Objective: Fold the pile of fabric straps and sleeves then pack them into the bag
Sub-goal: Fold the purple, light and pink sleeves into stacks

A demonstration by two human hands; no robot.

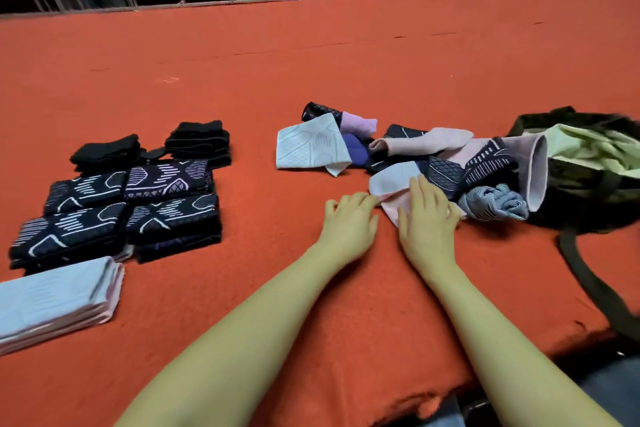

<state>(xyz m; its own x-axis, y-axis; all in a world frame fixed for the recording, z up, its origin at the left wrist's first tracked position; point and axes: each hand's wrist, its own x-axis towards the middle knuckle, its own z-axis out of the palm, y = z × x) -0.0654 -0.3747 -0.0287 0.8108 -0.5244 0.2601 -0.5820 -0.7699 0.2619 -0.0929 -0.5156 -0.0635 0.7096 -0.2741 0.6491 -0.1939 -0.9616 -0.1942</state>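
head view: my hands, left [349, 218] and right [427, 215], lie flat, open on a pink sleeve [394, 184]; stacks [114, 211] folded, pile [450, 163] and bag [588, 163] still wait.

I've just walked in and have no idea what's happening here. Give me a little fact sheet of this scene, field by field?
surface: red carpet
left hand: fingers curled at the edge of the pale pink sleeve
right hand: flat, pressing on that sleeve
unfolded pile: mixed pink, white, purple and dark patterned pieces, loose, ahead of the hands
folded stacks: black ones, dark patterned ones, white ones, all on the left
bag: dark, open, at the right, pale green lining showing
packed so far: cannot tell
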